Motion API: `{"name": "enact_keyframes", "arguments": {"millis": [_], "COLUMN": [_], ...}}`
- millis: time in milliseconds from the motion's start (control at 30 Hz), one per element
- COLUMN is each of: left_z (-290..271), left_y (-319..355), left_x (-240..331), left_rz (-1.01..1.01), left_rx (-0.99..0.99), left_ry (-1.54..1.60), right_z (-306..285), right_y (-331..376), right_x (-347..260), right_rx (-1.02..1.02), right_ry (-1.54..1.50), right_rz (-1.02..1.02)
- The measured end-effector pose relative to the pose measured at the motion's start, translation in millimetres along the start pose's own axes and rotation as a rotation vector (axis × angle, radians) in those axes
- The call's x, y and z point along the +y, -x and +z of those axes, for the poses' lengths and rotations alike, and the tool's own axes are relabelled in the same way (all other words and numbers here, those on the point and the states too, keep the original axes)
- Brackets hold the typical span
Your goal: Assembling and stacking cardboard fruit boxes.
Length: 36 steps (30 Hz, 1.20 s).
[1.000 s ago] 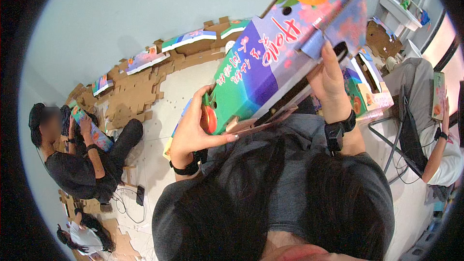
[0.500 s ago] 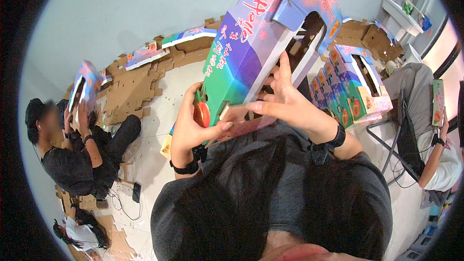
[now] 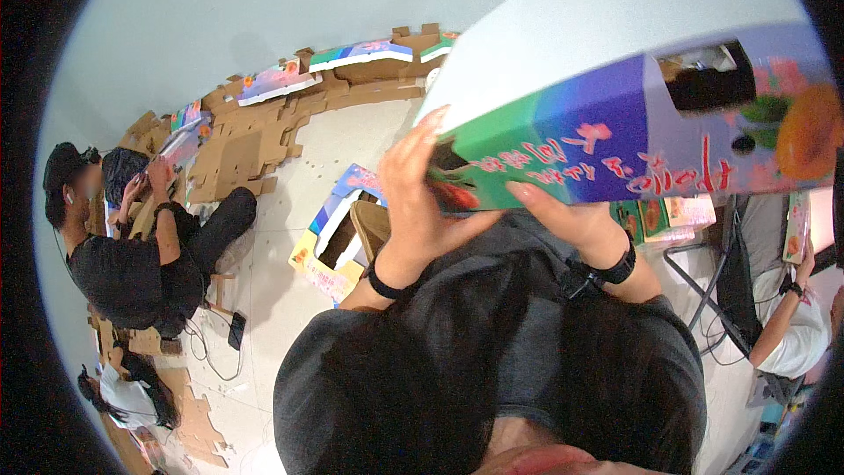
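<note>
A printed cardboard carton [image 3: 580, 136] in green, blue, purple and pink, with fruit pictures and a dark cut-out window, is held up in front of me, slanting to the right. Its broad white face is turned upward. My left hand [image 3: 411, 198] grips the green left end, fingers up along the end and thumb below. Along the lower edge, my right hand [image 3: 571, 224] has its thumb against the printed side; its other fingers are hidden behind the carton.
Another printed carton [image 3: 327, 251] lies on the floor by my left arm. Flattened brown cardboard [image 3: 237, 154] covers the floor along the wall. A person in black [image 3: 132, 264] sits at left near a phone with a cable [image 3: 236, 332]. At right, a white-sleeved person [image 3: 796, 325] holds a carton.
The carton has swung from upright to nearly sideways, its top end going right and its white face coming up. My right hand has shifted from the window opening to the lower edge.
</note>
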State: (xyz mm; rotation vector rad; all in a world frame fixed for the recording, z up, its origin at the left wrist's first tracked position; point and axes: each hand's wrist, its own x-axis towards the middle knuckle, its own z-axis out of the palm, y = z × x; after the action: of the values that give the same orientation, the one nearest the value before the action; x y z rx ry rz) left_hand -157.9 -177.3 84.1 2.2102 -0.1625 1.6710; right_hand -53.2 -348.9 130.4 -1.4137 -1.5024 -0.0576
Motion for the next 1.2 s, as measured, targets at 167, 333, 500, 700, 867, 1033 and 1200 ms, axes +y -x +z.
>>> {"name": "enact_keyframes", "arguments": {"millis": [167,333,500,700,867,1033,1200], "left_z": [-8.6,-61.5,-123.0,-140.3,-131.8,-122.2,-115.8], "left_y": [10.9,25.3,34.6,30.7,25.5,21.5,17.2], "left_x": [-13.3,-60.9,-87.0,-89.3,-84.6,-80.3,-76.1], "left_rz": [-0.03,-0.202,-0.385,-0.431,-0.384,-0.3,-0.261], "left_rx": [-0.216,-0.165,-0.143,0.018,-0.022,-0.175,-0.086], "left_ry": [-0.025,-0.305,-0.582,-0.566,-0.496,-0.481,-0.416], "right_z": [-47.2,-105.4,-144.7,-177.7,-198.5,-212.7,-241.2], "right_y": [28.7,67.6,90.2,120.7,148.7,167.5,170.8], "right_x": [26.0,63.5,57.5,45.3,62.4,96.3,141.5], "right_rx": [-0.148,0.049,0.799,0.59,0.515,0.466,0.348], "right_ry": [0.142,0.599,1.072,1.757,1.814,1.689,1.671], "right_rz": [0.25,0.175,-0.125,0.175,0.238,0.342,0.429]}}
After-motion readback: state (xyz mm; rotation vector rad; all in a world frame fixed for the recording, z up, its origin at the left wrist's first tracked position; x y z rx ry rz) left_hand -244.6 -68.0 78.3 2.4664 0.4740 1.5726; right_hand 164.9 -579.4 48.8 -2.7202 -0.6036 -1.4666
